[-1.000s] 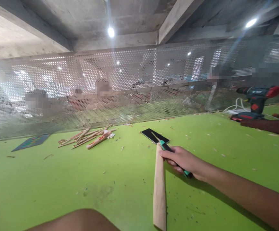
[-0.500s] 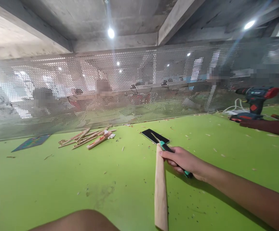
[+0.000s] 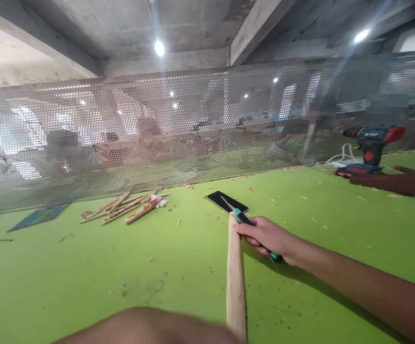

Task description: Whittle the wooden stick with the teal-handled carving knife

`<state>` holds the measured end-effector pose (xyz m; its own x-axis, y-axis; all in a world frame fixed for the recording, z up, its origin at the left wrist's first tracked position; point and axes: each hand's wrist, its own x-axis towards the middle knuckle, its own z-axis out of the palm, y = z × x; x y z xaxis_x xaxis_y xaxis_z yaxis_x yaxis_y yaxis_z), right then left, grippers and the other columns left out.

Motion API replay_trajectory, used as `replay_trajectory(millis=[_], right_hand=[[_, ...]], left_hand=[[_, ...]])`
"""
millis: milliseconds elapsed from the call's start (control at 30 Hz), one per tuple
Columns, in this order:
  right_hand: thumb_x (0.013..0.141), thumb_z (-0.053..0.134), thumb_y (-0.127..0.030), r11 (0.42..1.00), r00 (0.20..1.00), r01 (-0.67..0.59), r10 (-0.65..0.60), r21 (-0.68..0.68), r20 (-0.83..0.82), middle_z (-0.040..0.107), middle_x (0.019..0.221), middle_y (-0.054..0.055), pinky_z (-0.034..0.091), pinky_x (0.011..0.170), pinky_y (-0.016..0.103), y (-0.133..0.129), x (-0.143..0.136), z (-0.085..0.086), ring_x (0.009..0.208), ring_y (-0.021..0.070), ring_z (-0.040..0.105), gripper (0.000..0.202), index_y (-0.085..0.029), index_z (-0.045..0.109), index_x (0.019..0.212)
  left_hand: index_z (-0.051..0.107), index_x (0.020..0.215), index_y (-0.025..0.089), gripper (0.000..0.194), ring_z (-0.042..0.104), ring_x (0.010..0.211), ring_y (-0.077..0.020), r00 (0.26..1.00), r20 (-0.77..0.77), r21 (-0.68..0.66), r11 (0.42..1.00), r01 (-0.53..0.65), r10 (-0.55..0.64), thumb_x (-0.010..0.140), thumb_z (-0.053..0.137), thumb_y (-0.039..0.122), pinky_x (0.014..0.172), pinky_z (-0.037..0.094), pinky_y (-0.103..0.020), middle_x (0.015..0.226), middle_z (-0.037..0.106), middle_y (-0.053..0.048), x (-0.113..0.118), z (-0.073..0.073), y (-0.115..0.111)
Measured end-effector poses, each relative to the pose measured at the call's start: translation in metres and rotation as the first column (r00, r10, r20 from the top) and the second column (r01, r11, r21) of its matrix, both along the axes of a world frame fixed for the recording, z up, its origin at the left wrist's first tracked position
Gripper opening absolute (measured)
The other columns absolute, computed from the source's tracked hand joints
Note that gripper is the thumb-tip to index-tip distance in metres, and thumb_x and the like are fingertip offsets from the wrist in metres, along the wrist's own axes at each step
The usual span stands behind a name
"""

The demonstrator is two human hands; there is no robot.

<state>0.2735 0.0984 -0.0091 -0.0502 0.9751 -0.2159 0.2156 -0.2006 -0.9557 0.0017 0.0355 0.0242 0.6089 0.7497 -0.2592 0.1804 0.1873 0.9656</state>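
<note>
My right hand [image 3: 264, 237] is closed around a box cutter [image 3: 243, 218] with a black and teal handle. The cutter's thin blade points up and left, over a dark phone [image 3: 221, 198] on the table. My thumb touches the top end of a long, pale wooden strip [image 3: 235, 282], which stretches down toward me past the bottom edge. At the bottom, a blurred part of my left hand or arm [image 3: 150, 327] reaches in beside the strip's lower part. Its fingers are hidden, so its grip on the strip does not show.
Thin wooden sticks [image 3: 121, 205] and a thicker stained piece [image 3: 143, 210] lie at left, near a flat patterned sheet [image 3: 38, 216]. A cordless drill [image 3: 370, 148] stands at right behind a dark red block [image 3: 384, 184]. A perforated metal screen [image 3: 178, 157] borders the green table [image 3: 85, 267].
My left hand or arm has come farther into view at the bottom, moving right toward the wooden strip. The whole view has shifted slightly; my right hand keeps its hold on the box cutter.
</note>
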Motion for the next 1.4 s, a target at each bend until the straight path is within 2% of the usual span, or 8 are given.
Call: replay_trajectory(millis=[200,400,500,567,667,900,1233,1400], right_hand=[[0.082,0.070,-0.052,0.999,0.999,0.019,-0.017,0.042,-0.048,0.037,0.052,-0.011,0.023,0.039,0.021,0.000,-0.003,0.000,0.039,0.0071,0.030,0.041,-0.025,0.041,0.071],[0.086,0.066,-0.051,0.998,0.994,-0.014,0.020,0.058,-0.112,0.039,0.054,-0.010,0.024,0.040,0.021,-0.009,-0.009,0.007,0.042,0.0074,0.032,0.037,-0.023,0.047,0.073],[0.091,0.060,-0.048,0.988,0.995,-0.079,0.085,0.129,-0.042,0.038,0.056,-0.010,0.027,0.042,0.022,-0.014,-0.007,0.015,0.044,0.0085,0.032,0.028,-0.021,0.057,0.086],[0.092,0.061,-0.044,0.964,0.976,-0.142,0.098,0.225,0.194,0.043,0.059,-0.007,0.028,0.044,0.024,-0.017,-0.003,0.021,0.047,0.0096,0.036,0.025,-0.020,0.061,0.089],[0.093,0.063,-0.038,0.925,0.865,-0.230,0.051,0.304,0.499,0.056,0.066,-0.002,0.031,0.047,0.026,-0.018,0.001,0.024,0.052,0.0122,0.044,0.020,-0.019,0.063,0.086],[0.092,0.058,-0.030,0.904,0.700,-0.351,0.079,0.245,0.710,0.066,0.068,0.002,0.030,0.048,0.027,-0.016,-0.005,0.015,0.052,0.0153,0.051,0.015,-0.018,0.066,0.087],[0.083,0.066,-0.030,0.749,0.569,-0.609,0.183,0.261,0.802,0.057,0.056,-0.002,0.023,0.046,0.023,-0.024,-0.014,0.012,0.044,0.0103,0.044,0.025,-0.019,0.053,0.066],[0.084,0.066,-0.032,0.798,0.559,-0.521,0.052,0.302,0.827,0.060,0.057,0.000,0.024,0.047,0.025,-0.024,-0.014,0.009,0.047,0.0117,0.045,0.024,-0.020,0.054,0.066]], left_hand=[[0.052,0.121,0.024,0.043,0.061,0.090,-0.0178,0.974,0.093,0.023,0.978,-0.208,0.205,0.090,0.068,0.050,0.081,0.050,-0.030,0.098,0.061,-0.003,0.052,-0.020,0.034],[0.051,0.120,0.016,0.054,0.066,0.084,-0.0209,0.969,0.245,-0.305,0.946,0.108,-0.032,0.084,0.078,0.046,0.086,0.052,-0.040,0.091,0.060,-0.005,0.053,-0.034,0.033],[0.051,0.111,0.014,0.033,0.067,0.078,-0.0197,0.953,0.299,-0.345,0.936,0.072,0.037,0.090,0.067,0.035,0.088,0.055,-0.045,0.088,0.063,-0.006,0.050,-0.037,0.039],[0.049,0.104,0.015,0.019,0.068,0.072,-0.0193,0.957,0.270,-0.380,0.925,0.005,0.106,0.091,0.055,0.027,0.082,0.057,-0.042,0.080,0.065,-0.008,0.048,-0.036,0.046],[0.046,0.100,0.019,0.016,0.066,0.062,-0.0174,0.963,0.253,-0.355,0.935,-0.001,0.097,0.085,0.051,0.024,0.067,0.059,-0.036,0.073,0.063,-0.004,0.045,-0.036,0.051],[0.043,0.093,0.022,0.022,0.048,0.044,-0.0088,0.959,0.277,-0.278,0.951,0.134,-0.054,0.081,0.061,0.025,0.042,0.051,-0.022,0.058,0.054,0.006,0.045,-0.041,0.051],[0.046,0.099,0.022,0.060,0.043,0.036,-0.0062,0.983,0.174,-0.204,0.974,0.099,-0.064,0.070,0.087,0.054,0.040,0.049,-0.017,0.043,0.048,0.012,0.046,-0.037,0.049],[0.045,0.083,0.023,0.053,0.039,0.028,-0.0070,0.996,0.064,-0.142,0.987,0.071,-0.062,0.079,0.073,0.067,0.031,0.040,-0.017,0.036,0.046,0.009,0.048,-0.041,0.050]])
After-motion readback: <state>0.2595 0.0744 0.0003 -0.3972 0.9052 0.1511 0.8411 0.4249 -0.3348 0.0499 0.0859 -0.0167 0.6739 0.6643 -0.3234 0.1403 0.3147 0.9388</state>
